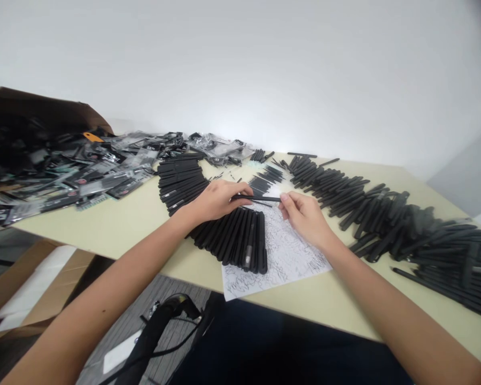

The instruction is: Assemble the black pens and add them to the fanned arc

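A slim black pen (pixel 262 198) lies level between my two hands, above a sheet of scribbled paper (pixel 280 256). My left hand (pixel 221 200) grips its left end between thumb and fingers. The right end is pinched by my right hand (pixel 300 211). Below and around my left hand, black pens (pixel 236 235) fan out in a curved row. Thin dark pen refills (pixel 266 179) lie side by side just beyond the held pen. To the right of my right hand stretches a long heap of black pens (pixel 344 190).
Clear plastic packets with black labels (pixel 116 166) pile up at the back left, spilling from a dark-filled cardboard box (pixel 92 115). Another open cardboard box (pixel 44 283) stands on the floor at left. A white wall (pixel 244 64) rises behind the pale yellow table (pixel 144 230).
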The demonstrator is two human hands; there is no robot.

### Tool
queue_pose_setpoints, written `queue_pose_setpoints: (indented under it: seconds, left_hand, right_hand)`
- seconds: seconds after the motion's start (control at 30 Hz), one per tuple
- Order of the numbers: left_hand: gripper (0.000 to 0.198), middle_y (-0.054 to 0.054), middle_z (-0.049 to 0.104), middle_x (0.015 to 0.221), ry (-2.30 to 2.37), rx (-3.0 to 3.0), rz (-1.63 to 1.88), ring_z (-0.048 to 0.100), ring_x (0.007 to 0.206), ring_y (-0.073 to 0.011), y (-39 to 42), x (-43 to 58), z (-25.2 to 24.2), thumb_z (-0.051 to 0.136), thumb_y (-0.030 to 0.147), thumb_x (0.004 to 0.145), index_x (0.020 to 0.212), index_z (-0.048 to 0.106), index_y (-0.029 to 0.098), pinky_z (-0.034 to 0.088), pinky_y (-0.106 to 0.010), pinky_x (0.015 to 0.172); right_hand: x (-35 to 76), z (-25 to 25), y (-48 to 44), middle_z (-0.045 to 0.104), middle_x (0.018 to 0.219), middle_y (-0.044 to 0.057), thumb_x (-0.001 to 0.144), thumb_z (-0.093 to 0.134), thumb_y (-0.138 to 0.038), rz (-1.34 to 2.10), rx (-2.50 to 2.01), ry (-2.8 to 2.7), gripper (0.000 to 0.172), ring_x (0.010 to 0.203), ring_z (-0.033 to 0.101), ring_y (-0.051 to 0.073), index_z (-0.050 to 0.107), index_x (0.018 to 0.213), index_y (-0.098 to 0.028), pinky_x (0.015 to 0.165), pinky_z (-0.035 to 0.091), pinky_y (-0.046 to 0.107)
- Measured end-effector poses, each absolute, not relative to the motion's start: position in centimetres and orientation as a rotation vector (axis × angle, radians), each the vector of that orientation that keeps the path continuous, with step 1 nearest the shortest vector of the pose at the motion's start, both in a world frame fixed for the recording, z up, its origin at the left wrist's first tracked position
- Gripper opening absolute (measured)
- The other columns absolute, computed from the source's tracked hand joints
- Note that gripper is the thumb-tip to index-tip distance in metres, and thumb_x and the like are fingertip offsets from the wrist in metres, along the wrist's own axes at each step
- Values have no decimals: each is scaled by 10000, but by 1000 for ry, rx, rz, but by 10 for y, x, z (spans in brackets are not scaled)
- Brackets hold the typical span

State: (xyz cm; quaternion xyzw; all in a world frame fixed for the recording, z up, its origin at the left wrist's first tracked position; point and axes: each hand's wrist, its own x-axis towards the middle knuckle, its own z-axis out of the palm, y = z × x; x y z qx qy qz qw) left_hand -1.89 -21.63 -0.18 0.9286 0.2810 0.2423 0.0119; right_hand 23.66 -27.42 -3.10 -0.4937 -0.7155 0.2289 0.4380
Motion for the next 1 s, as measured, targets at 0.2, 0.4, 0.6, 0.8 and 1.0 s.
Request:
queue_pose_setpoints:
  seconds: [0.2, 0.4, 0.6, 0.8, 1.0]
  left_hand:
    - [193, -12, 759, 884, 978, 2904, 778, 700, 762, -149, -216, -19, -3, 606, 379, 978, 1013, 674, 201, 432, -230, 694]
    - [188, -10, 744, 829, 921, 2938, 804, 683, 717, -144, -219, -20, 0, 577, 358, 987, 970, 666, 194, 416, -233, 659]
    - [164, -19, 757, 867, 804, 2874, 848, 694, 761, -136, -221, -24, 3, 599, 328, 969, 944, 682, 189, 459, -226, 688]
    - [244, -42, 753, 901, 693, 2650, 1039, 655, 683, -115, -235, -11, 6, 701, 389, 893, 1005, 700, 173, 493, -216, 635]
    - [226, -41, 734, 834, 656, 2596, 1042, 671, 768, -142, -238, -3, 3, 666, 381, 942, 862, 677, 170, 510, -254, 731]
  right_hand:
    - [237, -34, -273, 653, 748, 21, 929, 621, -537, 749, -1139, -1717, 372, 520, 501, 122, 653, 1033, -182, 492, 385, 259]
    - [240, -31, -274, 617, 662, 11, 970, 558, -507, 584, -1118, -1812, 364, 549, 490, 130, 674, 850, -184, 529, 362, 272]
    - [239, -24, -280, 446, 501, -27, 1016, 441, -547, 415, -1200, -1938, 532, 473, 392, 117, 593, 645, -198, 529, 311, 282]
    - [230, -21, -285, 539, 547, -13, 1019, 449, -526, 560, -1154, -1916, 480, 491, 459, 124, 624, 716, -199, 540, 349, 276]
    - [224, -14, -293, 552, 527, -14, 1022, 460, -462, 485, -1147, -1964, 438, 467, 461, 120, 632, 716, -200, 544, 356, 279]
